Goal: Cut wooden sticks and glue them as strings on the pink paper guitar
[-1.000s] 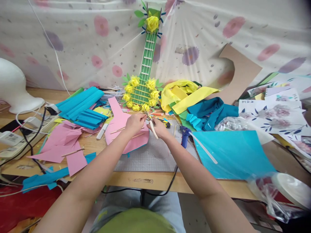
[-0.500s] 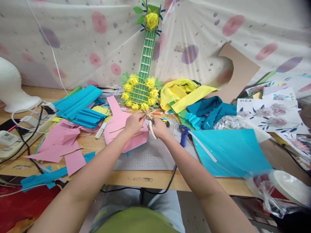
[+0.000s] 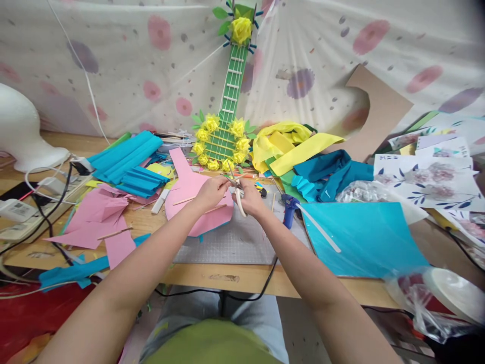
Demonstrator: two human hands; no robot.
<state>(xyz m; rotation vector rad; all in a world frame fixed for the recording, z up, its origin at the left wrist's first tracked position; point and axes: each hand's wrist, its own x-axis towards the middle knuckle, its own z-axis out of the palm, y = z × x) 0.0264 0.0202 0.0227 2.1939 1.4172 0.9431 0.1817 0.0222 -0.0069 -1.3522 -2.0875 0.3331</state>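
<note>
My right hand (image 3: 250,198) is closed round the white handles of a pair of scissors (image 3: 237,191), blades pointing up and away. My left hand (image 3: 210,192) is pinched just left of the blades, holding a small piece that I cannot make out. Both hands hover over a pink guitar-shaped paper cutout (image 3: 191,194) with thin wooden sticks on it, lying partly on a grey cutting mat (image 3: 235,242). Behind them a green paper guitar (image 3: 225,126) with yellow paper flowers leans against the draped sheet.
Folded blue crepe paper (image 3: 127,162) and pink sheets (image 3: 98,217) lie left; a power strip with cables (image 3: 22,212) at far left. A blue glue gun (image 3: 290,210), a large teal sheet (image 3: 359,237), yellow and teal crepe (image 3: 299,151), cardboard and printed papers fill the right.
Both hands stay together over the pink cutout with the scissors; they have shifted only slightly, and the view has drifted a little.
</note>
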